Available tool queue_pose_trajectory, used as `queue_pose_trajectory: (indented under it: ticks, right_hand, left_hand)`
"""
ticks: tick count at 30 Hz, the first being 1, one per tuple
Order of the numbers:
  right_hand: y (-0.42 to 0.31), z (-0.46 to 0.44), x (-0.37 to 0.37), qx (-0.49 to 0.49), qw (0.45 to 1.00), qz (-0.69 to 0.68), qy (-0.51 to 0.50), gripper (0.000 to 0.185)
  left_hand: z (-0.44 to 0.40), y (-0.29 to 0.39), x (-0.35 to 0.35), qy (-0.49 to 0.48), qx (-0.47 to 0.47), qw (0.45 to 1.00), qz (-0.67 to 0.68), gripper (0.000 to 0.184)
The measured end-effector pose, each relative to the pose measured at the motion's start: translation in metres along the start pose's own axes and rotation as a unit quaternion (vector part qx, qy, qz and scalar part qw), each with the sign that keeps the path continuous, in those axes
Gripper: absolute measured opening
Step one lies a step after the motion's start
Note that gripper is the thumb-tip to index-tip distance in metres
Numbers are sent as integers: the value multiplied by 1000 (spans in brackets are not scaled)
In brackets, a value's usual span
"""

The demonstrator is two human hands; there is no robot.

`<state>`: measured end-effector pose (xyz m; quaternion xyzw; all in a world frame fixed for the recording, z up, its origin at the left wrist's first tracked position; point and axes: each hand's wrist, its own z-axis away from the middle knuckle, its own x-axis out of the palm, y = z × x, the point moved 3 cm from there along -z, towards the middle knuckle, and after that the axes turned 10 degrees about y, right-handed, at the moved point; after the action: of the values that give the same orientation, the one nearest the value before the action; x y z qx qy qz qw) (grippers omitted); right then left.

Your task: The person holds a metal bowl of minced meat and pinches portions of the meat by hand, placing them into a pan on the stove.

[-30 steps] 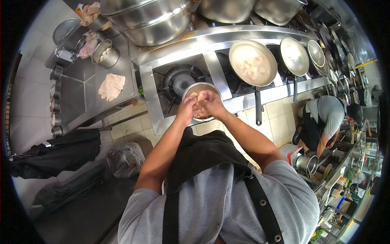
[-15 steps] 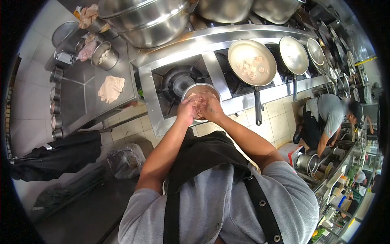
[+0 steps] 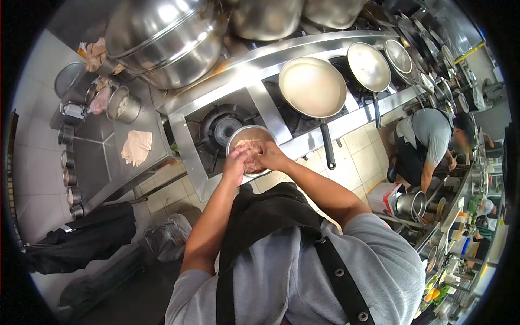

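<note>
A round metal bowl [image 3: 264,131] sits at the front edge of the stove, beside the burner [image 3: 225,131]. Pinkish raw meat [image 3: 250,155] fills both of my hands over this bowl. My left hand [image 3: 235,164] is curled around the meat from the left side. From the right, my right hand [image 3: 271,156] presses against the same meat with bent fingers. The meat hides part of the bowl's inside and some fingertips. To the right of the bowl, a wide light-coloured frying pan [image 3: 313,86] rests on the stove, its black handle pointing toward me.
On the steel counter at left lie a pale flat piece of raw meat [image 3: 137,147] and a metal pot [image 3: 123,105] with white round items. Large steel pots [image 3: 162,43] stand behind the burners. A smaller pan [image 3: 369,66] sits farther right. A co-worker [image 3: 425,135] bends at right.
The view has shifted, moving the stove leftward in frame. Pinkish pieces seen in the wide pan earlier no longer show there. Both hands stay on the meat over the bowl.
</note>
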<state>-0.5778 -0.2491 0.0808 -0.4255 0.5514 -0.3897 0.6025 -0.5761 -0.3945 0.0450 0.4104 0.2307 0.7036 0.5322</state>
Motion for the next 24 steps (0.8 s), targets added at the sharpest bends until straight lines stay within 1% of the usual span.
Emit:
queue_pose_trajectory:
  ticks: [1,2,3,4,5,6,8,10,11,13,14,15,16,17,19,20,21,22,23,24]
  right_hand:
    - [-2,1,0,-60,998,-20,2,37]
    - [0,2,-1,-60,998,-21,2,37]
    - [-1,4,-1,-61,998,25,-18,37]
    - [-1,5,-2,-62,995,70,-38,37]
    - [7,4,0,-62,995,70,-37,37]
    - [13,3,2,-60,995,64,-38,37]
    - [25,2,4,-59,996,58,-40,37]
    - [19,5,0,-24,999,15,-32,37]
    - [19,7,-1,-25,999,15,-31,37]
    - [28,9,-2,128,983,-126,-41,32]
    - [30,8,-3,127,983,-127,-40,32]
    - [32,7,-4,188,957,-214,-43,27]
    - [33,7,-3,247,920,-300,-46,23]
    - [32,6,-4,246,921,-300,-45,23]
    - [17,6,-10,282,897,-339,-15,18]
    - [12,6,-14,282,897,-339,-14,18]
    - [6,3,-20,254,913,-318,-20,17]
    - [1,0,-27,226,928,-296,-25,16]
    - [-4,-5,-36,171,937,-300,-40,16]
    - [-8,-9,-50,153,942,-299,-1,15]
  left_hand:
    - [-2,-1,-2,-1,-6,1000,-18,28]
    - [-3,-2,-4,-3,-13,999,-35,28]
    - [-3,0,-5,-3,-13,999,-36,28]
    - [-4,2,-5,1,-4,997,-74,25]
    - [-4,3,-5,5,5,994,-112,23]
    - [-5,2,-5,4,5,994,-112,23]
    - [-8,4,-6,19,39,993,-107,19]
    - [-9,6,-8,32,40,994,-91,16]
    - [-9,7,-10,45,41,995,-76,13]
    - [-10,8,-16,50,30,995,-81,13]
    - [-10,7,-19,56,18,995,-86,13]
    - [-7,10,-17,55,19,994,-87,13]
    - [-3,12,-15,57,12,995,-86,13]
    - [0,14,-13,59,5,995,-85,13]
    - [0,13,-13,58,5,994,-91,13]
    - [0,13,-13,59,3,994,-96,13]
    - [-1,12,-15,59,3,994,-96,13]
    - [-2,12,-16,48,8,993,-108,13]
    - [-3,11,-16,38,13,992,-120,14]
    - [-2,12,-17,37,13,992,-120,14]
